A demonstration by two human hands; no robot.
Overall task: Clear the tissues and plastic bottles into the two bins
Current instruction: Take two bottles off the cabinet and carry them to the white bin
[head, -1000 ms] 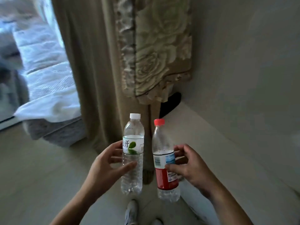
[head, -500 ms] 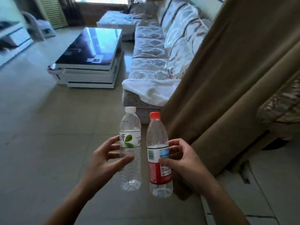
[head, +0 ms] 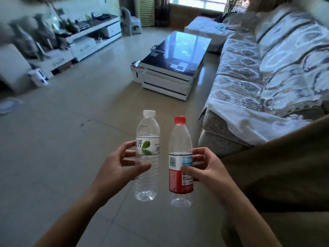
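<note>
Far left, a white TV stand (head: pixel 92 35) runs along the wall, blurred. The left hand (head: pixel 117 168) holds the white-capped bottle (head: pixel 147 157) upright above the tiled floor (head: pixel 53 148) — thumb across its front, fingers curled behind the label. Just beside it, not touching, the red-capped bottle (head: pixel 180 163) stands upright in the right hand (head: pixel 204 168), gripped the same way. Beyond them sits a glossy coffee table (head: pixel 178 56); a patterned sofa (head: pixel 267 68) fills the right.

Two hands (head: pixel 160 168) (bare), upright bottles (head: pixel 164 155), sofa (head: pixel 267 72)
</note>
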